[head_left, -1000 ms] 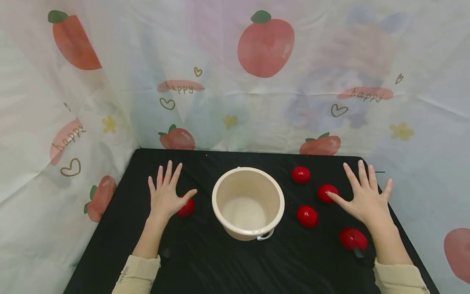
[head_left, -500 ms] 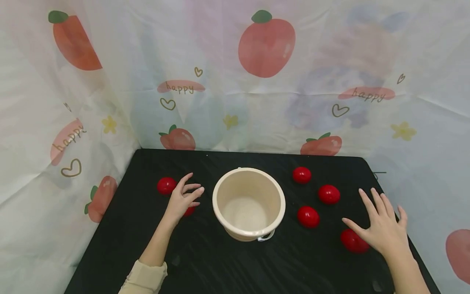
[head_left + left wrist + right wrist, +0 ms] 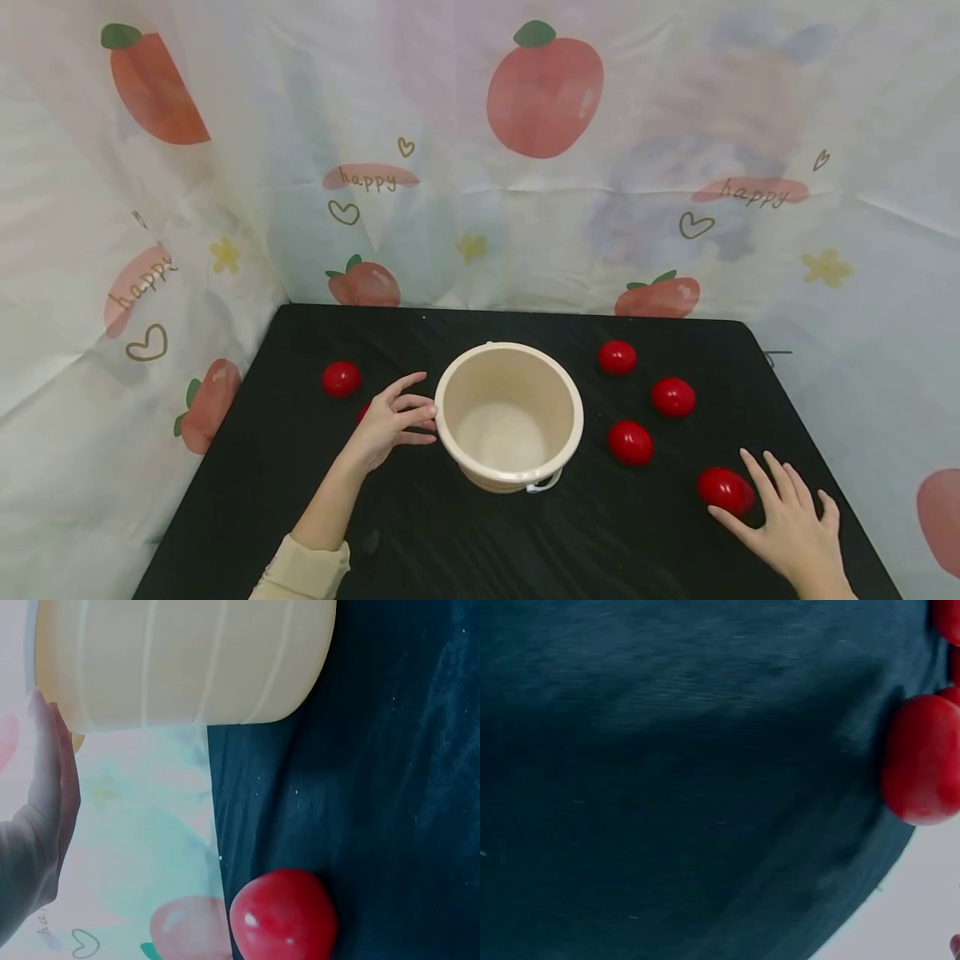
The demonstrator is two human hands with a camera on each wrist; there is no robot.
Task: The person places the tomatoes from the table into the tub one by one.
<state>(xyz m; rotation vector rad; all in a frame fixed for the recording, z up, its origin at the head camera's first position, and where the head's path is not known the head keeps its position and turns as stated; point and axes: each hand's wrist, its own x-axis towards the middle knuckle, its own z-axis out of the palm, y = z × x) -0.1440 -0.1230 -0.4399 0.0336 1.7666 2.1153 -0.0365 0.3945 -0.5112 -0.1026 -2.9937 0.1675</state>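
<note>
A cream bucket (image 3: 502, 375) stands upright in the middle of the black-covered table, its inside bare. My left hand (image 3: 386, 429) is at its left side, fingers loosely bent, fingertips right at the rim. In the left wrist view the fingers lie along the ribbed bucket wall (image 3: 187, 660). Behind this hand a glossy red round thing (image 3: 363, 412) is mostly hidden. My right hand (image 3: 798, 525) is spread over the front right, thumb and fingers on either side of another red round thing (image 3: 725, 492), not closed on it. The right wrist view shows no hand, only red round things (image 3: 922, 761).
Several more glossy red round things lie about: one at the back left (image 3: 341, 379), others right of the bucket, such as the nearest one (image 3: 631, 442). A printed cloth (image 3: 540, 233) hangs behind and beside the black table (image 3: 525, 550). The bucket's handle end (image 3: 543, 483) faces front.
My left hand has turned and moved right to the bucket's rim, uncovering the back left red thing. My right hand has come down and nearer to the front right red thing. The bucket stays put.
</note>
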